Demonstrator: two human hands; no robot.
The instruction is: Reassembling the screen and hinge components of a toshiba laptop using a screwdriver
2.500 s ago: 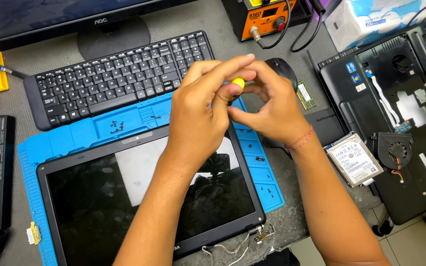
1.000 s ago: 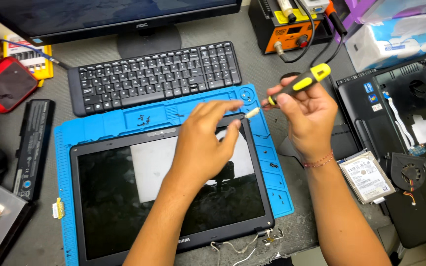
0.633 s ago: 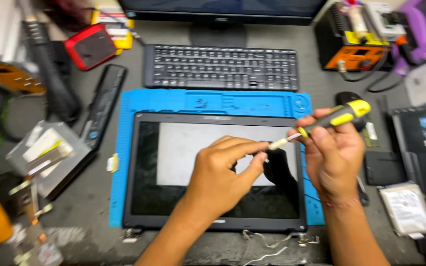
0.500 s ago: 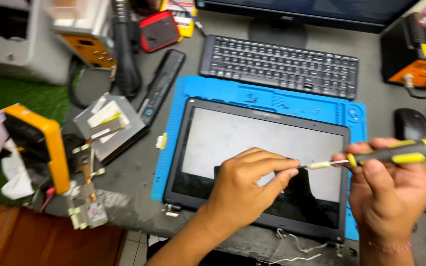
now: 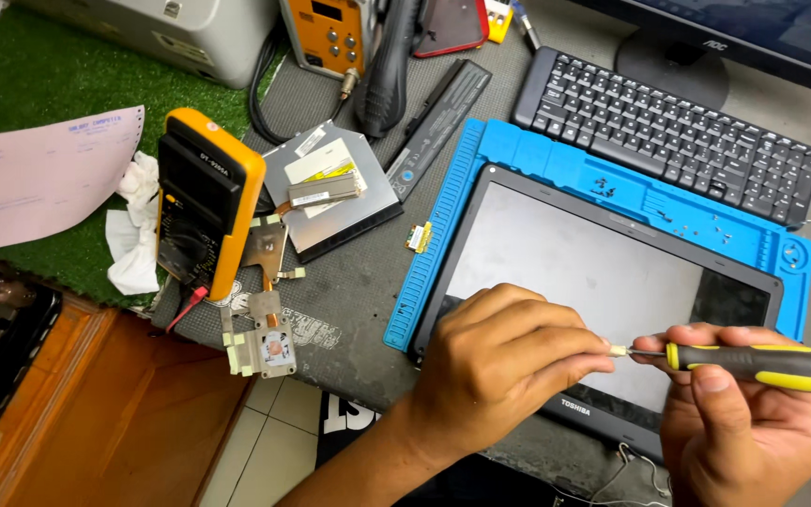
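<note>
Over a blue mat (image 5: 556, 164) and laptop screen (image 5: 584, 272), right hand (image 5: 753, 422) grips screwdriver (image 5: 762, 364), left hand (image 5: 499, 361) pinching its tip

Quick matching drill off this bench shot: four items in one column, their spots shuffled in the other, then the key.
1. screwdriver
2. multimeter
3. keyboard
4. laptop screen

a. lying on the blue mat
b. held in the right hand, tip pinched by the left hand
c. left of the optical drive
d. just beyond the mat, below the monitor stand

Pairs: 1-b, 2-c, 3-d, 4-a

bright even light, soft shadows, glare on laptop screen (image 5: 593, 272), sharp.
</note>
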